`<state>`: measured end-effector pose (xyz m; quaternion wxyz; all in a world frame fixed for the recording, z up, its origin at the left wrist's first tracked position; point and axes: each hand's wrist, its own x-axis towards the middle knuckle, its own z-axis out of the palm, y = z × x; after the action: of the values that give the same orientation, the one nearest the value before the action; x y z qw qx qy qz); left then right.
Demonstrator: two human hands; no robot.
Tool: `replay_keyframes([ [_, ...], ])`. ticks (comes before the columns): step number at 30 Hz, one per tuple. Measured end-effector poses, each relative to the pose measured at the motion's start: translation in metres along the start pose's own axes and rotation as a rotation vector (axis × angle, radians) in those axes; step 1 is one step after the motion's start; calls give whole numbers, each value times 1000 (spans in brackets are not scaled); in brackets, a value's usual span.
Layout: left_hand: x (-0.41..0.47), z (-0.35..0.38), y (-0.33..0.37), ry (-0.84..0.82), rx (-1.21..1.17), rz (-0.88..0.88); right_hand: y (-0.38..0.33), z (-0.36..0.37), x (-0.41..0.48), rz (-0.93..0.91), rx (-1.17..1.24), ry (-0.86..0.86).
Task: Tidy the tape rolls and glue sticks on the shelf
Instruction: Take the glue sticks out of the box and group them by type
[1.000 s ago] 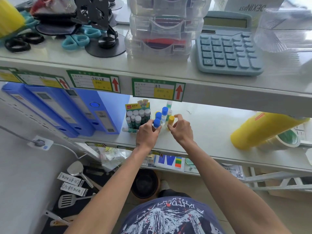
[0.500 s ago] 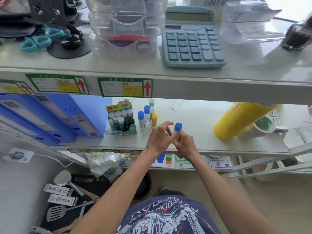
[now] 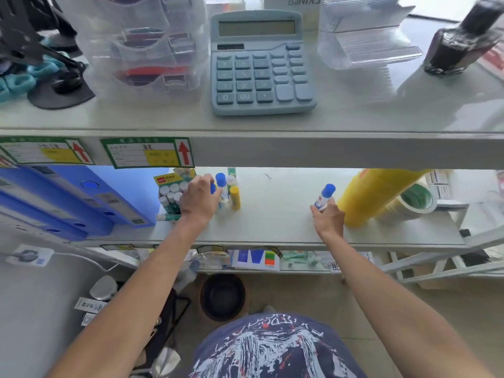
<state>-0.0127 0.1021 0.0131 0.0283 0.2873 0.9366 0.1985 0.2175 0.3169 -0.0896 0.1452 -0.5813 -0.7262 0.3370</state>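
Observation:
On the middle shelf (image 3: 272,230), my right hand (image 3: 328,219) grips a blue-capped glue stick (image 3: 324,196) upright, close to the stack of yellow tape rolls (image 3: 371,195). My left hand (image 3: 200,199) closes around another blue-capped glue stick (image 3: 213,187) in the cluster on the left. A third blue-capped stick (image 3: 221,181) and a yellow glue stick (image 3: 234,197) stand beside it. A box of white-capped glue sticks (image 3: 170,193) sits left of the hand. A clear tape roll with a green core (image 3: 409,203) leans against the yellow rolls.
Blue binders (image 3: 68,203) fill the shelf's left end. On the top shelf stand a blue calculator (image 3: 259,64), clear drawers (image 3: 144,47), a clear tray (image 3: 365,36) and a dark bottle (image 3: 461,42). Below are a black bin (image 3: 222,296) and kitchen utensils on the floor.
My right hand carried a blue-capped glue stick from the shelf's middle rightwards to the yellow tape rolls. My left hand went back left to the glue stick cluster and closed on another stick.

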Motion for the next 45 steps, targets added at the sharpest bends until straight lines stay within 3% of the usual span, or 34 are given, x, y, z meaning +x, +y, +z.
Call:
replay_keyframes([
  [9,-21,-22,7,109,-62,-21,10,2,-1,-17,56,-25],
  [18,-62,40,112,-196,-358,326,11,0,-16,-66,39,-72],
  [28,-43,91,172,-211,-398,403,12,-9,-13,-118,60,-161],
  [34,-37,101,168,-195,-501,352,11,-9,-7,-115,57,-143],
  [45,-44,103,159,-322,-584,281,9,-5,-3,-80,28,-172],
])
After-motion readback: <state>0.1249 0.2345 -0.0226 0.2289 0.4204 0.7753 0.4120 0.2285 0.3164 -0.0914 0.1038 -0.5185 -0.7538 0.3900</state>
